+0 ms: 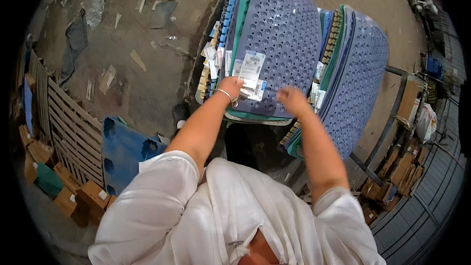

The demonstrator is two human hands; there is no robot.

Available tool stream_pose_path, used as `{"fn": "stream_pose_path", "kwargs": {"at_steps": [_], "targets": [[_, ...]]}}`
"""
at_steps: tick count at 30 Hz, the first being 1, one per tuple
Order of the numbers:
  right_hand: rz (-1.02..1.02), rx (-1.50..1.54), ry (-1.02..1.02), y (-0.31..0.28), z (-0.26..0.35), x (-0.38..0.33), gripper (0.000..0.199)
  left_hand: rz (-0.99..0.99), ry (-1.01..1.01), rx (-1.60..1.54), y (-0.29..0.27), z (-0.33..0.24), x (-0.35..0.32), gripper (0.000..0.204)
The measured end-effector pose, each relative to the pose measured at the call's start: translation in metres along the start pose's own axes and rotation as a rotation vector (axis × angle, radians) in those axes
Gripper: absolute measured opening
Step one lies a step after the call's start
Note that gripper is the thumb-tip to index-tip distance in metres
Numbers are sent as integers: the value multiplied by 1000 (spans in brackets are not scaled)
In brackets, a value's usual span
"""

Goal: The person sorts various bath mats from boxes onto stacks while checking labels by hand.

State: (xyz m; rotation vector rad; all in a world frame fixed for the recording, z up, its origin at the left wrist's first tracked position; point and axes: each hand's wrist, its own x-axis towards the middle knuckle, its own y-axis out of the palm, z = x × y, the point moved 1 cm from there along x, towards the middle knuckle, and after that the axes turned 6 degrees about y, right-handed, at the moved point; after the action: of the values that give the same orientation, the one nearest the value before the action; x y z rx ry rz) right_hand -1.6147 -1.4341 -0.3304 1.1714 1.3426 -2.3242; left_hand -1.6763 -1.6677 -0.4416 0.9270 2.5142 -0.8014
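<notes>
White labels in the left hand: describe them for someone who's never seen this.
Find the left mat stack, topped in dimpled purple. Near its lower left corner, the left hand grips the white labels. They overlap the purple surface, unlike the tags bunched along the stack's left side.

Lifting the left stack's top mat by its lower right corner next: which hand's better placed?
Likely the right hand: it's nearer that corner of the purple mat, with no label visible in it, though blurred. The left hand holds white labels.
</notes>
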Motion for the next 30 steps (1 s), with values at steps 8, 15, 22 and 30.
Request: {"fn": "stream_pose_path", "kwargs": {"at_steps": [8, 15, 22, 30], "targets": [[697, 1922, 420, 159, -3, -73, 74, 102, -264, -766, -17, -68, -41, 25], [238, 2116, 332, 125, 55, -71, 32, 98, -295, -798, -41, -79, -71, 25], [232, 1890, 711, 87, 63, -44, 19, 561, -425, -114, -110, 32, -87, 23], [76, 2160, 290, 38, 93, -133, 25, 886, 197, 945, -125, -82, 52, 25]]}}
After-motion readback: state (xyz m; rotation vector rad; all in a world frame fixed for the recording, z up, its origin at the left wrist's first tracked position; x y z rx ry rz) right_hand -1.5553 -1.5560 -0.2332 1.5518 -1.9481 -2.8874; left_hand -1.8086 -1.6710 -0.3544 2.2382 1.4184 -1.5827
